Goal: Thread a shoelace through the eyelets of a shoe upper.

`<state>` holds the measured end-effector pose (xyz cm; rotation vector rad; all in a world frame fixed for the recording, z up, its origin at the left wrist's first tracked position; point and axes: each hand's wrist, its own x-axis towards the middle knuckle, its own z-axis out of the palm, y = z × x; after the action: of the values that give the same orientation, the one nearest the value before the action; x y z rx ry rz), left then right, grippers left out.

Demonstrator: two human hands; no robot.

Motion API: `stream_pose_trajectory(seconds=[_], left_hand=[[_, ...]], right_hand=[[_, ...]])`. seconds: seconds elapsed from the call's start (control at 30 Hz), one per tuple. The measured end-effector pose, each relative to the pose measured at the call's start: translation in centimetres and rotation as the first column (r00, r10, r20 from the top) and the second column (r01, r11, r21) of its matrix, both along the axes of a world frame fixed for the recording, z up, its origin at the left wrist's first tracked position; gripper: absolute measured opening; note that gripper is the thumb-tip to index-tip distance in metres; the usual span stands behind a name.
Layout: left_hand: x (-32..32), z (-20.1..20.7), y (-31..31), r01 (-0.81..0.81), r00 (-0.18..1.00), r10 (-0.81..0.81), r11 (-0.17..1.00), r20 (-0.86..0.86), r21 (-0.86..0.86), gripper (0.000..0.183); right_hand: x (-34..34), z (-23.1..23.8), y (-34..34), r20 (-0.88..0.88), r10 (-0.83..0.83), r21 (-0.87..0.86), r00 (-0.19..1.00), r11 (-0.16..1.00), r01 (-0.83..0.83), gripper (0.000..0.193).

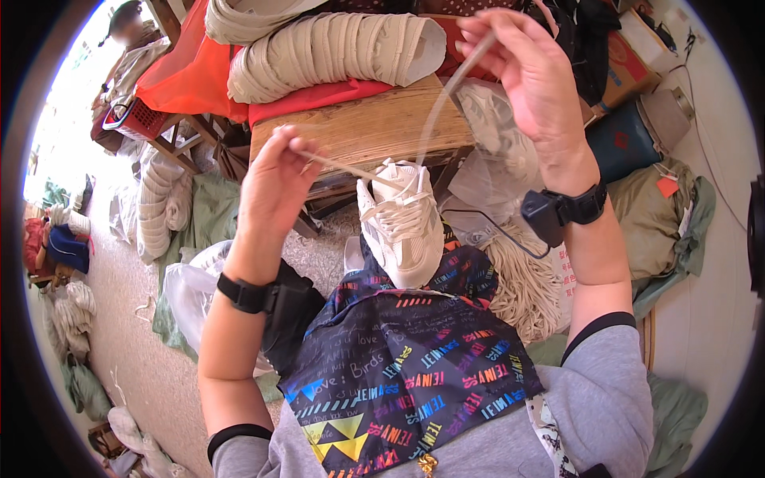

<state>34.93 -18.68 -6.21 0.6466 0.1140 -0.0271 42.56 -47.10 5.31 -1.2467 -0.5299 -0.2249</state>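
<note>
A cream-white sneaker (pixel 401 239) rests on my lap with its toe toward me and its opening facing away. White shoelace (pixel 351 169) is threaded across its tongue, and the two ends run out from the upper eyelets. My left hand (pixel 279 171) pinches one end, drawn out to the left of the shoe. High on the right, my right hand (pixel 532 80) grips the other end, which curves upward and looks blurred. Under the shoe lies my dark apron (pixel 414 358) with colourful print.
Just beyond the shoe stands a wooden bench (pixel 351 119) carrying nested stacks of beige shoe uppers (pixel 335 60). A bundle of loose laces (pixel 526 287) lies at the right, near a blue container (pixel 625 143). A person (pixel 131 60) sits far left beside a red basket (pixel 139 119).
</note>
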Motion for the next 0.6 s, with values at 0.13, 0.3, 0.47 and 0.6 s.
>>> stream_pose_trajectory(seconds=[0.13,0.3,0.47,0.6], left_hand=[[-0.2,-4.5,6.7,0.020,1.000,-0.019,0.981,0.008,-0.191,0.008],[-1.9,-6.7,16.1,-0.337,0.940,0.337,0.941,-0.053,-0.005,0.015],[-2.5,-5.0,12.9,-0.525,0.821,0.570,0.736,0.027,0.427,0.023],[-3.1,-5.5,4.5,-0.222,0.951,0.308,0.614,0.029,0.757,0.024]], right_hand=[[3.2,-4.9,-10.5,-0.403,-0.042,0.190,0.914,0.973,0.128,0.027],[4.0,-9.3,-20.3,-0.368,-0.593,0.051,0.716,0.756,0.653,0.034],[0.9,-12.9,-16.9,-0.356,-0.625,-0.411,0.694,0.772,0.485,0.047],[-2.5,-16.8,-8.9,-0.514,-0.193,-0.437,0.836,0.897,-0.061,0.023]])
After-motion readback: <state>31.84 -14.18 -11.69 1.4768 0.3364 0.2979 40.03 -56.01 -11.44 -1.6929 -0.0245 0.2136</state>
